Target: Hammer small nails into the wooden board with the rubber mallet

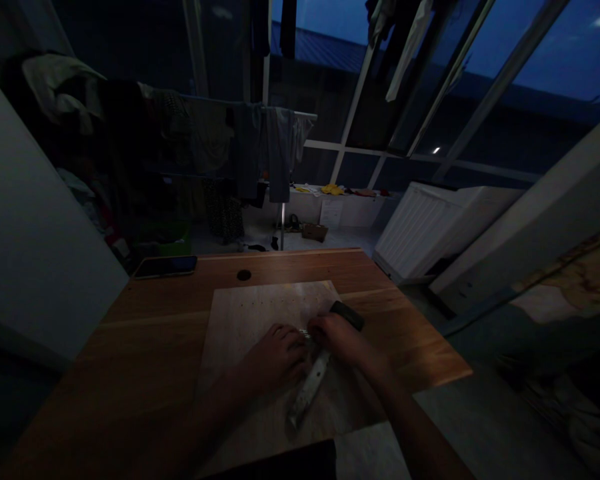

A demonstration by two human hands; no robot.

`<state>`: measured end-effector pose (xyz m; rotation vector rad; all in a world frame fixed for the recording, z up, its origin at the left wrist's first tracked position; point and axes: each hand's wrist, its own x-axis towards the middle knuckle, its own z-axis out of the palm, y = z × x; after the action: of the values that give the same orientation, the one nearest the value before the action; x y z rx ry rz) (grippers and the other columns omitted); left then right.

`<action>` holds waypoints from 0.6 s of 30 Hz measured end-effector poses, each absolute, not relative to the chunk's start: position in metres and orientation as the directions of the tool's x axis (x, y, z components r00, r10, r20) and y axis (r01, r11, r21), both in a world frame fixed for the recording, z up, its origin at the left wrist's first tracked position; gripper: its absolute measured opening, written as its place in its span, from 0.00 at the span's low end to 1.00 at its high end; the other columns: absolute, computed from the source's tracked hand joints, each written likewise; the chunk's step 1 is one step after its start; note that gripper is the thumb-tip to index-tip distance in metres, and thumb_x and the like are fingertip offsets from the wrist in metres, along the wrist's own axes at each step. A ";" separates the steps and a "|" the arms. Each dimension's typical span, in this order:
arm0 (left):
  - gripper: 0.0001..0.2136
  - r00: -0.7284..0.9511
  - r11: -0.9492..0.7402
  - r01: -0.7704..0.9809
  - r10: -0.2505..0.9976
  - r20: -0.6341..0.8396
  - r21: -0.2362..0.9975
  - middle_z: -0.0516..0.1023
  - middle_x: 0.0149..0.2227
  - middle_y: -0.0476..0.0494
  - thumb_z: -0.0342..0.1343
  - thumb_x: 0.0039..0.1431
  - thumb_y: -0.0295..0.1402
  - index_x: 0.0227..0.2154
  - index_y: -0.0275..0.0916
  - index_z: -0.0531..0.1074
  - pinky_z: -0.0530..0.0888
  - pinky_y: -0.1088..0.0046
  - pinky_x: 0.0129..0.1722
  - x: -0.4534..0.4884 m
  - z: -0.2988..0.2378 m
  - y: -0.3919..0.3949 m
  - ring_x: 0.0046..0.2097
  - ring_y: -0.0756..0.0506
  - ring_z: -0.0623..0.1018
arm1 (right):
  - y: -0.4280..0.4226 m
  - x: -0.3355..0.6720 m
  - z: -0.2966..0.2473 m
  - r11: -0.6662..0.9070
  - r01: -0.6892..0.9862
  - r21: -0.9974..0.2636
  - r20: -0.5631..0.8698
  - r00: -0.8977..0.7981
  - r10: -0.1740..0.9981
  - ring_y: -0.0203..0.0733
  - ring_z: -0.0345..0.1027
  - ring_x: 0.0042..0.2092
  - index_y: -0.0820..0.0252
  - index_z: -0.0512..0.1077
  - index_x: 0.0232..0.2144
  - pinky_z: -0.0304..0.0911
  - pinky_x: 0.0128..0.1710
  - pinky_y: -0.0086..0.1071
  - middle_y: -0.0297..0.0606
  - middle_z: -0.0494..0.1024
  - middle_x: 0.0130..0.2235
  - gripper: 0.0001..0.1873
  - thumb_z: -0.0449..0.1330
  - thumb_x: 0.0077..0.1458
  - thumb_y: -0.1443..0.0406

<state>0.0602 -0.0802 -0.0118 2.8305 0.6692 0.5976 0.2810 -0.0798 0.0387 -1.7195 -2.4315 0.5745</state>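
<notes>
A pale board [250, 320] lies on a wooden table [150, 347] in dim light. My right hand [343, 337] is closed around the dark handle [349, 313] of a knife, whose pale blade [307, 390] points back toward me across the board. My left hand [275, 357] rests on the board just left of the blade, fingers curled and pressed close to the right hand's fingers. Something small and shiny sits between the two hands; I cannot make out what it is.
A dark phone [165, 267] lies at the table's far left corner, and a round hole [243, 275] is near the far edge. Beyond stand a clothes rack with hanging laundry [260, 150], a white radiator [425, 227] and large windows.
</notes>
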 end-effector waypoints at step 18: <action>0.18 0.829 -0.868 0.402 0.480 0.287 0.293 0.75 0.62 0.38 0.53 0.72 0.43 0.58 0.41 0.73 0.68 0.56 0.65 0.064 -0.017 -0.078 0.64 0.39 0.72 | -0.073 0.288 0.044 0.325 0.845 -0.425 -0.094 -0.398 0.913 0.46 0.79 0.46 0.60 0.83 0.45 0.66 0.47 0.31 0.47 0.84 0.46 0.20 0.56 0.57 0.76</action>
<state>0.0643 -0.0784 -0.0172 2.7901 0.6820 0.5234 0.2878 -0.0735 0.0439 -1.6217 -2.4200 0.6215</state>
